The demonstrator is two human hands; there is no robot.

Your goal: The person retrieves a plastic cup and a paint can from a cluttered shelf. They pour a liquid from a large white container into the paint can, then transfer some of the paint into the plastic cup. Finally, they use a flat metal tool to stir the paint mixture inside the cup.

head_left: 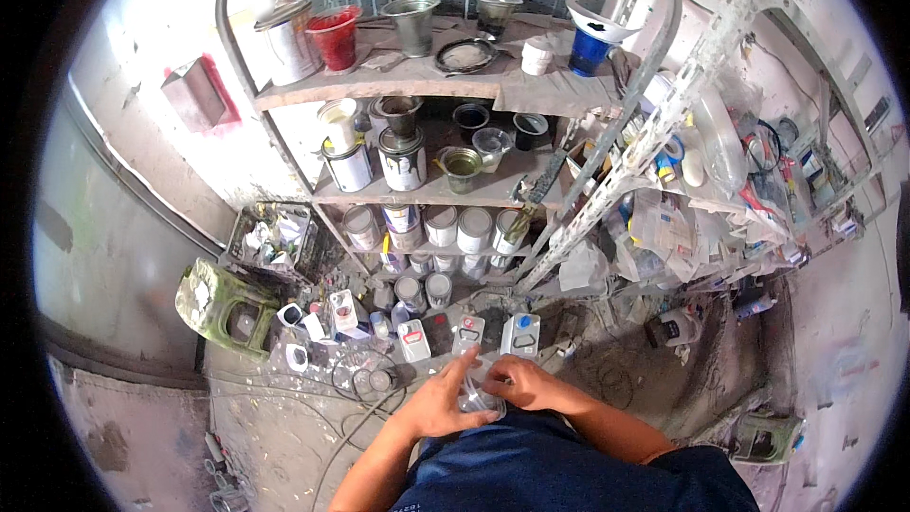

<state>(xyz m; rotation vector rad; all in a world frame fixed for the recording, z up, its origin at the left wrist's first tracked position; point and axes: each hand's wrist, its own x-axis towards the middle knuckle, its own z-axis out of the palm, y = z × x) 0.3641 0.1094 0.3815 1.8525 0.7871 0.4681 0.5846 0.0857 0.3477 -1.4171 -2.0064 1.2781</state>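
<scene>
My left hand (439, 401) is closed around a clear plastic container (479, 396), held low in front of my dark blue shirt (550, 469). My right hand (515, 379) has its fingers curled at the container's right side; what they grip is hidden. On the floor just beyond my hands stand white jerrycans (413, 339), one of them with a blue cap (521, 334).
A metal rack (417, 85) ahead holds paint cans and cups. Right of it, a cluttered shelf (692, 209) runs along the wall. At left are a green plastic stool (223, 308), a black crate (272, 242) and a grey door (123, 256). Hoses (360, 422) trail across the floor.
</scene>
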